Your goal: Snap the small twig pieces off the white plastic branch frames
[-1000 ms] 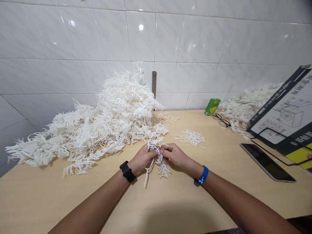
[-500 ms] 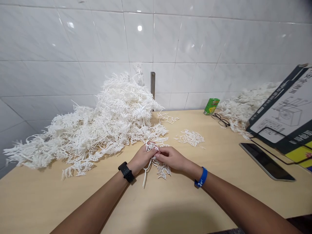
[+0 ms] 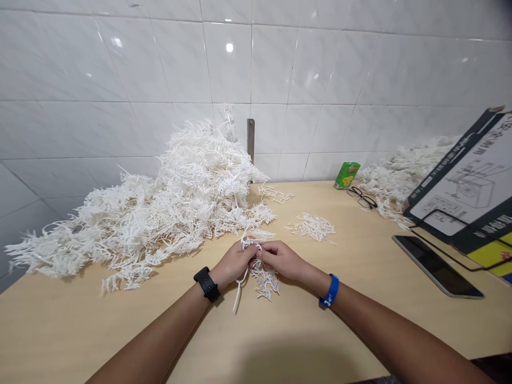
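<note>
At the middle of the table, my left hand [image 3: 234, 262] is closed on a white branched plastic piece [image 3: 237, 296], whose stem hangs down toward me. My right hand [image 3: 282, 260] pinches at the same piece, its fingertips touching those of the left. What lies between the fingertips is partly hidden. Small white branched bits [image 3: 265, 280] show just below the hands. A large heap of white branched pieces [image 3: 204, 181] stands behind and to the left. Beyond my right hand lies a small pile of short white sticks [image 3: 316, 226].
On the right are a green box [image 3: 346, 176], black glasses [image 3: 362, 197], a second white heap [image 3: 404, 165], a tablet [image 3: 438, 265] and a large printed box [image 3: 468, 186]. A metal strip [image 3: 250, 140] stands against the tiled wall. The wooden table [image 3: 192, 341] reaches toward me.
Both hands have shifted very slightly, and the held white piece has turned a little, its stem hanging slightly lower. The heaps and other objects stay put.
</note>
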A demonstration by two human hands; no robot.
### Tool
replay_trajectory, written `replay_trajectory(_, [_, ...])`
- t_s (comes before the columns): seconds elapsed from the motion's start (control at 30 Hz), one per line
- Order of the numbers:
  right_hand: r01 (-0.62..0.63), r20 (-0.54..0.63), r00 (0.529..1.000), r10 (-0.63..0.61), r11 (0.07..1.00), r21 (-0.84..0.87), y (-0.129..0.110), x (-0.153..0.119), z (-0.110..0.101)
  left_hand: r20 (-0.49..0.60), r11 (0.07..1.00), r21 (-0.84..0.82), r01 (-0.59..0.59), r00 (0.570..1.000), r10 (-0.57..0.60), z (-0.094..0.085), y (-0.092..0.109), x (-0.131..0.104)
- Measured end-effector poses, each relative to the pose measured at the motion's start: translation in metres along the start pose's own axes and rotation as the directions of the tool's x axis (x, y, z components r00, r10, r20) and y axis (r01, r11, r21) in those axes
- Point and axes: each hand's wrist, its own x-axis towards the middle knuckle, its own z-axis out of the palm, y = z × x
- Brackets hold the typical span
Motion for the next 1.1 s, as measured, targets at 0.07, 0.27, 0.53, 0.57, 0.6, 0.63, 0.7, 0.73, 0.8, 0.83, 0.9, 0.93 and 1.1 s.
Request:
replay_trajectory(0.07, [-0.030, -0.004, 1.000, 0.030, 0.999, 0.024, 0.005, 0.001, 0.000, -0.051, 0.999, 0.044, -0.027, 0.998, 0.029, 0.001, -0.001, 0.000])
replay_trajectory(0.27, [-0.064, 0.035, 0.998, 0.059, 0.984, 0.166, 0.011, 0.000, 0.000, -0.102, 0.998, -0.058, 0.005, 0.995, -0.011, 0.008, 0.003, -0.002])
replay_trajectory(0.53, [-0.040, 0.013, 0.999, 0.038, 0.928, 0.371, 0.003, -0.004, -0.006, -0.063, 0.947, -0.321, 0.012, 0.997, -0.034, -0.001, 0.012, -0.003])
replay_trajectory(0.57, [-0.039, -0.013, 0.999, 0.047, 0.924, 0.381, 0.003, -0.004, -0.008, -0.094, 0.956, -0.293, -0.001, 0.995, -0.028, -0.003, 0.014, -0.003])
replay_trajectory(0.6, [-0.046, -0.029, 0.998, 0.062, 0.918, 0.393, 0.003, -0.003, -0.009, -0.129, 0.970, -0.242, -0.013, 0.991, -0.019, -0.004, 0.015, -0.002])
replay_trajectory(0.63, [-0.060, -0.039, 0.996, 0.084, 0.910, 0.411, 0.003, -0.003, -0.010, -0.162, 0.984, -0.177, -0.024, 0.987, -0.005, -0.005, 0.016, -0.002])
replay_trajectory(0.7, [-0.110, -0.036, 0.989, 0.144, 0.875, 0.471, 0.002, -0.002, -0.013, -0.200, 0.998, -0.055, -0.035, 0.979, 0.023, -0.005, 0.017, -0.002])
replay_trajectory(0.73, [-0.146, -0.019, 0.983, 0.180, 0.850, 0.506, 0.001, -0.002, -0.014, -0.208, 0.999, -0.014, -0.038, 0.978, 0.034, -0.004, 0.016, -0.002])
replay_trajectory(0.8, [-0.230, 0.035, 0.966, 0.257, 0.789, 0.570, -0.002, -0.002, -0.015, -0.215, 0.998, 0.040, -0.039, 0.975, 0.047, -0.002, 0.014, -0.001])
replay_trajectory(0.83, [-0.273, 0.068, 0.955, 0.290, 0.762, 0.588, -0.003, -0.002, -0.015, -0.218, 0.998, 0.058, -0.038, 0.975, 0.050, -0.001, 0.013, -0.001])
replay_trajectory(0.9, [-0.334, 0.116, 0.937, 0.330, 0.745, 0.577, -0.007, -0.003, -0.013, -0.218, 0.996, 0.086, -0.039, 0.974, 0.057, 0.001, 0.010, -0.001])
replay_trajectory(0.93, [-0.347, 0.125, 0.934, 0.336, 0.763, 0.545, -0.008, -0.004, -0.012, -0.217, 0.995, 0.097, -0.040, 0.974, 0.061, 0.002, 0.009, -0.001])
replay_trajectory(1.1, [-0.231, 0.116, 0.972, 0.205, 0.926, 0.300, -0.004, -0.004, 0.000, -0.214, 0.988, 0.137, -0.071, 0.972, 0.099, 0.002, 0.005, 0.000])
